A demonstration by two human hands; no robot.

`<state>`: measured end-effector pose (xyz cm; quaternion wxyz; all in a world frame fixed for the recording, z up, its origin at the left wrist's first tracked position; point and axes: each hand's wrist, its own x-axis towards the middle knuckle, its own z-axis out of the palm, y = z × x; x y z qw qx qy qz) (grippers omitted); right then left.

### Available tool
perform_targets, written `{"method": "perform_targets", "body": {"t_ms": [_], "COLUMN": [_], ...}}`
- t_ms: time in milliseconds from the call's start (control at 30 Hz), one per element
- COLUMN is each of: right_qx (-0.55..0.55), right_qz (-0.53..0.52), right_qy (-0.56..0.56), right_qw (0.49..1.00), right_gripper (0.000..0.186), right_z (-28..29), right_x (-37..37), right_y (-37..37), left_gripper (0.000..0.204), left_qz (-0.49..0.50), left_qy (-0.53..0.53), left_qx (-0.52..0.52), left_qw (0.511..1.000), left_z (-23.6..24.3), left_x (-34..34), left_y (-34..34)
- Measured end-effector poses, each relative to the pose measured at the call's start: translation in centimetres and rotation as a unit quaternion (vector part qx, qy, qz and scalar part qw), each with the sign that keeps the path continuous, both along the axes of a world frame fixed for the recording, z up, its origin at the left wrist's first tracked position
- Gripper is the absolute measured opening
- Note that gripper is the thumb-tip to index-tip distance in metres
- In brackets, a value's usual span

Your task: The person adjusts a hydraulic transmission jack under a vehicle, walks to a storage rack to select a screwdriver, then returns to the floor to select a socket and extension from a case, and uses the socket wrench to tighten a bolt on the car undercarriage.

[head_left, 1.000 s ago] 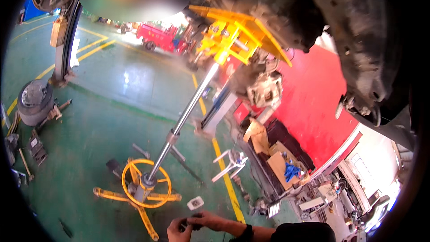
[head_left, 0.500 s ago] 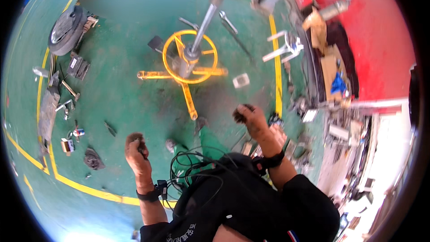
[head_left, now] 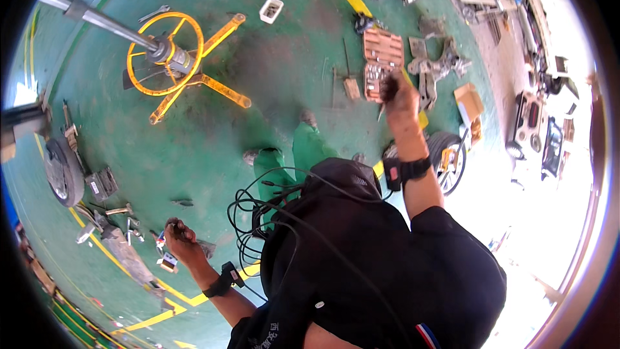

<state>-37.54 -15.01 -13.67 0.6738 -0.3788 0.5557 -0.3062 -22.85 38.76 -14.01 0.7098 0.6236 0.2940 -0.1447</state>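
My left hand (head_left: 182, 240) hangs over the floor at the lower left, its blackened fingers curled inward. Whether anything lies inside them is hidden. Just beyond it are a small open box (head_left: 167, 263) and a hammer (head_left: 119, 210) on the floor. My right hand (head_left: 402, 100) is held out at the right, its dark fingertips bent down and blurred. In the picture it overlaps the near edge of an open socket set case (head_left: 383, 48) on the floor; I see no contact. Black straps circle both wrists, and loops of black cable (head_left: 245, 203) hang at my front.
A yellow-wheeled jack stand (head_left: 194, 68) spreads its legs on the green floor ahead. A white tray (head_left: 271, 10) lies beyond it. Wheels stand at the left (head_left: 63, 171) and right (head_left: 455, 174). Metal parts (head_left: 442, 64) and an open cardboard box (head_left: 469, 105) lie at the right.
My view has turned to the right, so the jack stand now sits farther left and the socket set case shows. My right hand now appears over the case; both hands have swung farther apart.
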Motion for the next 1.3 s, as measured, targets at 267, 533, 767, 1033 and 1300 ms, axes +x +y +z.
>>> {"method": "perform_targets", "body": {"t_ms": [267,533,767,1033,1300], "right_qx": [-0.002,0.043,0.057,0.056,0.102], "right_qz": [-0.265,-0.474,-0.574,-0.596,-0.634], "right_qy": [-0.012,-0.071,-0.057,-0.126,-0.124], "right_qw": [0.964,0.877,0.815,0.791,0.757], "right_gripper": [0.013,0.014,0.013,0.02,0.019], "right_z": [-1.1,-3.6,-4.4,-7.9,-9.5], "right_x": [-16.1,-36.6,-44.5,-53.3,-55.3], "right_y": [-8.4,-9.4,-2.2,6.2,4.8], "left_gripper": [0.023,0.011,0.011,0.016,0.019], "left_qz": [-0.073,-0.17,-0.334,-0.482,-0.501], "left_qy": [0.155,0.312,0.212,0.11,0.143], "left_qx": [0.169,0.16,0.246,0.3,0.349], "left_qw": [0.971,0.921,0.885,0.816,0.779], "left_z": [-5.7,-10.1,-8.7,-8.3,-10.2], "left_x": [-2.9,-5.0,1.3,0.4,-3.0], "left_y": [-1.5,-3.1,-17.6,-30.8,-30.4]}}
